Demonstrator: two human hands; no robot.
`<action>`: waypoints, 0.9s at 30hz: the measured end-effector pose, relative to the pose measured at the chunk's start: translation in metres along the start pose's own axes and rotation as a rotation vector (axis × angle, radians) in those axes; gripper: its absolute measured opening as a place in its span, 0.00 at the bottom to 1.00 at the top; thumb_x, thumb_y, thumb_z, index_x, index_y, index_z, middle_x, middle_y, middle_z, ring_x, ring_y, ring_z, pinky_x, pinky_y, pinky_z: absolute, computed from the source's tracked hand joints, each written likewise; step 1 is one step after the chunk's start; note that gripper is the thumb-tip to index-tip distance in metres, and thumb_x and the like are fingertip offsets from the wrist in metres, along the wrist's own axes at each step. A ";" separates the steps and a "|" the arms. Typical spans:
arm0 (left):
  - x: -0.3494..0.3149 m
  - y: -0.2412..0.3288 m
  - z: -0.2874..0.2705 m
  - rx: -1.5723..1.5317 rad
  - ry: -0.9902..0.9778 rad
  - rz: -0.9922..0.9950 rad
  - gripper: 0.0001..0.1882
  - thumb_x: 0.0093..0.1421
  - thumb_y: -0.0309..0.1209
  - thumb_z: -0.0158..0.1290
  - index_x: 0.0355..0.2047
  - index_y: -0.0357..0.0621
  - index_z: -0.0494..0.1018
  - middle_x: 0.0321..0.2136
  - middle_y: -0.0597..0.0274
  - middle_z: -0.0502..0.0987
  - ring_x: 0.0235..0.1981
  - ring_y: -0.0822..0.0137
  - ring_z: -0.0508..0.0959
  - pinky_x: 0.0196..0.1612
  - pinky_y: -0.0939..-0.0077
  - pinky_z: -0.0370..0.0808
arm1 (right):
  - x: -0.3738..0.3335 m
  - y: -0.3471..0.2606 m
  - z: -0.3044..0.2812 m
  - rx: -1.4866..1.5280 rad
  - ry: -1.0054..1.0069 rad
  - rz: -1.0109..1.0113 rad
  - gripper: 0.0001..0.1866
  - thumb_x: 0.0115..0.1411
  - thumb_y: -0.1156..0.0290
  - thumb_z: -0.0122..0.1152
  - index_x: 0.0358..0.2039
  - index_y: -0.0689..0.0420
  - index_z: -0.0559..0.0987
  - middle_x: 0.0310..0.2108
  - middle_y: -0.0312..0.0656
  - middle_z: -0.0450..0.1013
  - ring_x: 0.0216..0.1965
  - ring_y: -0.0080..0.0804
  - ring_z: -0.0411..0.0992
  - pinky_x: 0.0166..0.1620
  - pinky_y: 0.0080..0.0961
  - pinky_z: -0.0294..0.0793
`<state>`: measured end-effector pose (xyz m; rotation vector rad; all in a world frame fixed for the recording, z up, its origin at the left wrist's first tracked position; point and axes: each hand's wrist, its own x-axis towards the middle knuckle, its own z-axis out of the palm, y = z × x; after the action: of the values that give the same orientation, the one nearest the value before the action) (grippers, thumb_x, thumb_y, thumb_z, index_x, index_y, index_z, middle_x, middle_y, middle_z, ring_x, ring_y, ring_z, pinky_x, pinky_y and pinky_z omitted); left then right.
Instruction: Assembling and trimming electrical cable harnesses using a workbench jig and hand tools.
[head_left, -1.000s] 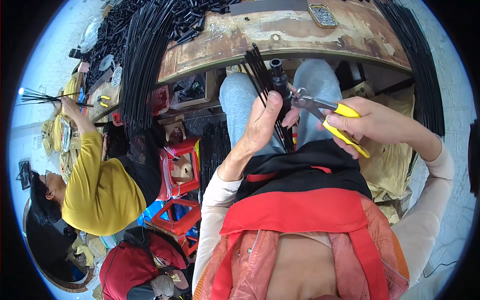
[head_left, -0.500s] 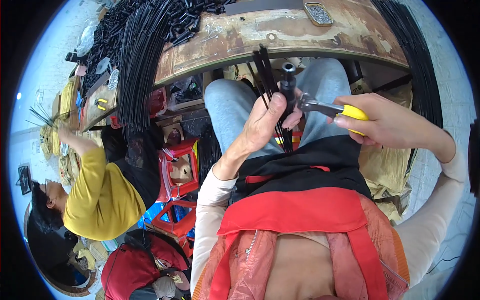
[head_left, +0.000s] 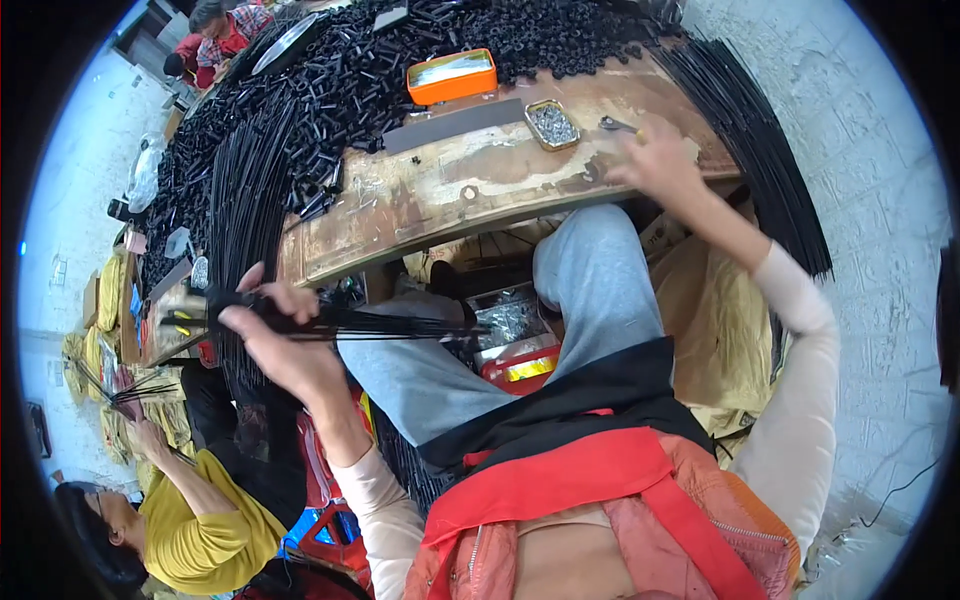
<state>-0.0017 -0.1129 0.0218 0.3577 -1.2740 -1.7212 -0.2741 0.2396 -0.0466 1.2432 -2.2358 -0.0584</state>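
My left hand (head_left: 290, 345) is wrapped round a bundle of thin black rods (head_left: 390, 324), held nearly level above my left thigh. A dark tubular piece is among the fingers, but blur hides its form. Over the right part of the wooden table (head_left: 440, 190), my right hand (head_left: 662, 165) has its fingers stretched out and apart, slightly blurred. Pliers (head_left: 618, 125) lie at its fingertips, jaws pointing left, the yellow handles mostly hidden by the hand. Just left of them stands a small tin (head_left: 552, 126) of tiny metal parts.
Black tubes (head_left: 350, 90) are heaped along the table's back, beside an orange box (head_left: 452, 78). Long black rods hang over the left (head_left: 245, 210) and right (head_left: 760, 160) edges. A co-worker in a yellow top (head_left: 205, 535) sits at left holding rods. Another person (head_left: 235, 30) is far back.
My right hand has moved from my lap to the tabletop, where the pliers now lie. My left hand has swung left with the rods, turning them from upright to nearly level. The view has shifted.
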 end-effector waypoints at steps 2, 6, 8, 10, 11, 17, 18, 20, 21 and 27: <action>0.004 0.016 -0.012 -0.203 -0.028 0.053 0.29 0.68 0.56 0.38 0.42 0.37 0.66 0.22 0.67 0.60 0.23 0.73 0.59 0.30 0.78 0.60 | -0.001 -0.068 -0.028 0.458 0.038 -0.254 0.12 0.52 0.63 0.61 0.31 0.60 0.79 0.37 0.45 0.74 0.41 0.44 0.73 0.43 0.38 0.73; 0.015 -0.010 -0.040 -0.817 0.076 -0.120 0.24 0.69 0.50 0.41 0.36 0.36 0.63 0.25 0.63 0.60 0.25 0.68 0.61 0.34 0.72 0.64 | -0.037 -0.162 -0.091 1.969 -1.020 0.281 0.12 0.62 0.67 0.59 0.40 0.63 0.78 0.45 0.50 0.75 0.43 0.37 0.75 0.41 0.32 0.78; 0.000 -0.028 -0.031 -1.151 0.107 -0.453 0.22 0.68 0.47 0.43 0.37 0.35 0.63 0.27 0.60 0.63 0.29 0.63 0.65 0.39 0.66 0.68 | -0.038 -0.145 -0.102 2.573 -0.471 0.623 0.19 0.58 0.73 0.61 0.48 0.64 0.72 0.49 0.54 0.73 0.41 0.38 0.77 0.35 0.30 0.81; -0.026 -0.065 -0.028 -1.023 0.123 -0.534 0.21 0.68 0.44 0.43 0.38 0.33 0.64 0.30 0.54 0.67 0.33 0.59 0.68 0.48 0.57 0.71 | -0.048 -0.115 -0.116 2.048 0.122 0.729 0.19 0.52 0.83 0.53 0.46 0.61 0.65 0.49 0.54 0.70 0.30 0.34 0.78 0.23 0.20 0.78; -0.041 -0.089 -0.023 -1.300 0.091 -0.703 0.17 0.68 0.38 0.43 0.39 0.30 0.64 0.31 0.49 0.68 0.34 0.57 0.69 0.52 0.57 0.69 | -0.059 -0.097 -0.113 1.933 0.323 0.697 0.17 0.52 0.85 0.52 0.42 0.60 0.65 0.43 0.50 0.71 0.25 0.28 0.76 0.21 0.16 0.76; -0.103 -0.196 -0.016 -0.966 0.256 -1.185 0.35 0.70 0.53 0.30 0.48 0.25 0.64 0.44 0.41 0.74 0.47 0.47 0.75 0.55 0.50 0.72 | -0.064 -0.080 -0.155 1.840 0.466 0.756 0.17 0.52 0.84 0.60 0.41 0.60 0.68 0.42 0.45 0.70 0.22 0.22 0.72 0.18 0.12 0.69; -0.128 -0.196 -0.022 -0.772 0.068 -1.329 0.36 0.68 0.57 0.33 0.48 0.28 0.66 0.45 0.42 0.74 0.47 0.47 0.75 0.54 0.53 0.73 | -0.061 -0.090 -0.152 1.852 0.467 0.761 0.17 0.52 0.84 0.60 0.41 0.60 0.68 0.42 0.45 0.70 0.22 0.22 0.72 0.18 0.12 0.69; -0.160 -0.198 -0.047 -0.804 -0.426 -1.667 0.29 0.67 0.54 0.42 0.42 0.35 0.73 0.39 0.51 0.78 0.41 0.55 0.77 0.45 0.64 0.75 | -0.048 -0.119 -0.138 1.668 0.359 0.495 0.18 0.50 0.84 0.66 0.39 0.61 0.70 0.41 0.43 0.70 0.25 0.21 0.72 0.23 0.13 0.71; -0.150 -0.198 -0.058 -0.635 -0.597 -1.432 0.25 0.67 0.50 0.44 0.37 0.36 0.73 0.38 0.55 0.77 0.39 0.61 0.76 0.44 0.68 0.75 | -0.042 -0.132 -0.129 1.732 0.183 0.486 0.18 0.49 0.85 0.67 0.38 0.61 0.70 0.40 0.42 0.71 0.26 0.21 0.73 0.26 0.15 0.72; -0.117 -0.059 0.061 0.099 -0.647 -0.407 0.15 0.68 0.30 0.49 0.51 0.35 0.74 0.39 0.63 0.77 0.44 0.75 0.74 0.48 0.80 0.70 | -0.012 -0.153 -0.097 2.034 -0.333 0.677 0.12 0.53 0.82 0.65 0.38 0.60 0.76 0.27 0.35 0.75 0.28 0.20 0.74 0.32 0.17 0.72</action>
<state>-0.0123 0.0188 -0.0360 0.1147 -1.8479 -2.2272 -0.1036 0.1851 -0.0176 0.9202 -2.3941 2.9065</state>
